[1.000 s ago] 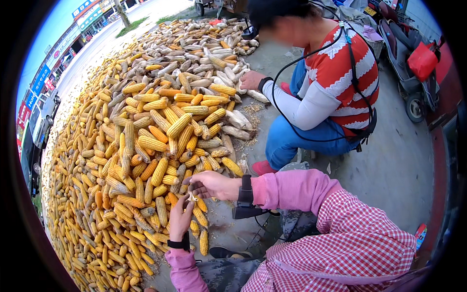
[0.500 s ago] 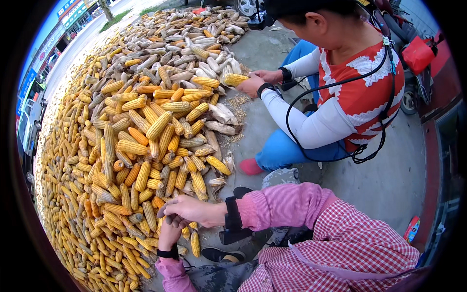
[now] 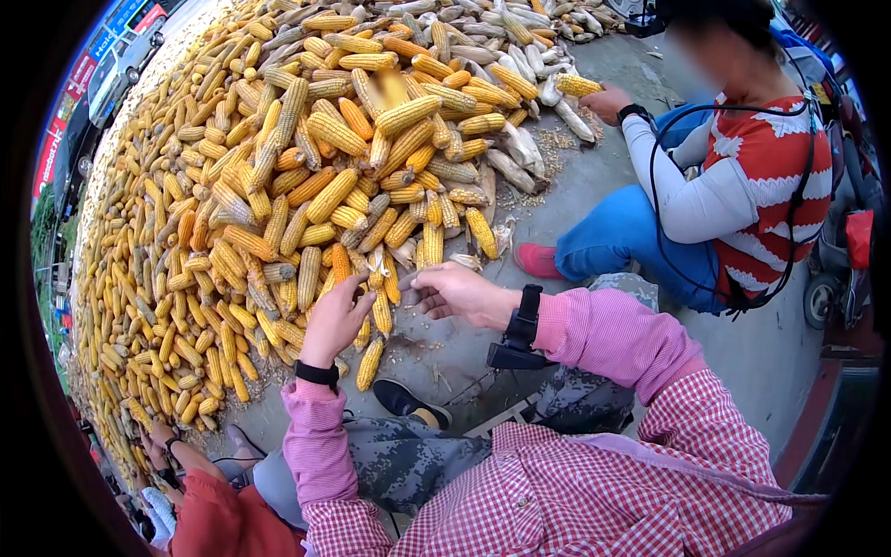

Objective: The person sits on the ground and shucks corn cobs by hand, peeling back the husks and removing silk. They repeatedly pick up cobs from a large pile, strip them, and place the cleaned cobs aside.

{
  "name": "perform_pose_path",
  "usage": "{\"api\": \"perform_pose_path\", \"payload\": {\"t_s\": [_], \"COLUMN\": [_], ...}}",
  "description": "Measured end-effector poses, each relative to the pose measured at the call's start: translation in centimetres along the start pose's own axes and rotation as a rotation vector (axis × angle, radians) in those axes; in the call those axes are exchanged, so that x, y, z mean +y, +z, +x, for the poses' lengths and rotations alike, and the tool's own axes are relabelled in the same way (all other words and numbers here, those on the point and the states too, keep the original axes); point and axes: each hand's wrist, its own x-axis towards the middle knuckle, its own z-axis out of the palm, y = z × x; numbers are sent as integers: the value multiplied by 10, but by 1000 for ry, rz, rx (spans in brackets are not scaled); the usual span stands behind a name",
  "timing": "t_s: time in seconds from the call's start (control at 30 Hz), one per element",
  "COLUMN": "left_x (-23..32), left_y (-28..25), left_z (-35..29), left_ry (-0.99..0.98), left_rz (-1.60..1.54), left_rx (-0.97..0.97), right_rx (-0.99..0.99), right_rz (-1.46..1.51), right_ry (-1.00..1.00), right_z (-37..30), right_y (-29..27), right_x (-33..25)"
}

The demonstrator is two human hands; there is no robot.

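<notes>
A large heap of husked yellow and orange corn cobs (image 3: 334,195) spreads in front of me. My left hand (image 3: 336,320) hovers at its near edge, fingers apart and slightly curled, with no cob in it. Level with it on the right, my right hand (image 3: 467,293) points leftward, its fingers loosely bent and apart, holding nothing that I can see. A gap separates the two hands. Between and just beyond them lie several cobs and a scrap of pale husk (image 3: 379,265). One yellow cob (image 3: 368,364) rests on the ground below my hands.
On the right, a crouching person in a red and white top (image 3: 775,195) holds a yellow cob (image 3: 577,85). At lower left, another person in red (image 3: 227,515) reaches to the heap. Pale unhusked cobs (image 3: 510,172) edge the heap, and a vehicle (image 3: 125,70) stands far left.
My hands, touching with the right over the left, have come apart; the right has moved rightward. The view has shifted, so the person in red at lower left now shows.
</notes>
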Motion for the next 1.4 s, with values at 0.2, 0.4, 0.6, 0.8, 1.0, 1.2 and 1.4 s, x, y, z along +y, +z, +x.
{"api": "perform_pose_path", "payload": {"t_s": [0.2, 0.4, 0.6, 0.8, 1.0, 1.2, 1.4], "left_x": [-6, -16, -8, -12, -2, -16, -17], "left_y": [-13, -15, -23, -23, -26, -15, -9], "left_z": [-28, -50, -54, -61, -45, -60, -58], "left_ry": [30, 0, -7, -78, -28, -31, 45], "left_rz": [160, 207, 221, 227, 249, 230, 261], "left_rx": [85, 10, 3, -47, -79, -40, -9], "right_rx": [223, 466, 665, 825, 841, 409, 104], "right_rz": [-61, -106, -562, -787, -430, 156, 407], "right_ry": [187, 140, 16, -25, -134, -73, -5], "right_z": [48, 141, 243, 324, 351, 243, 136], "right_y": [-64, -118, -159, -189, -213, -123, -72], "right_x": [57, 106, 150, 172, 183, 174, 182]}}
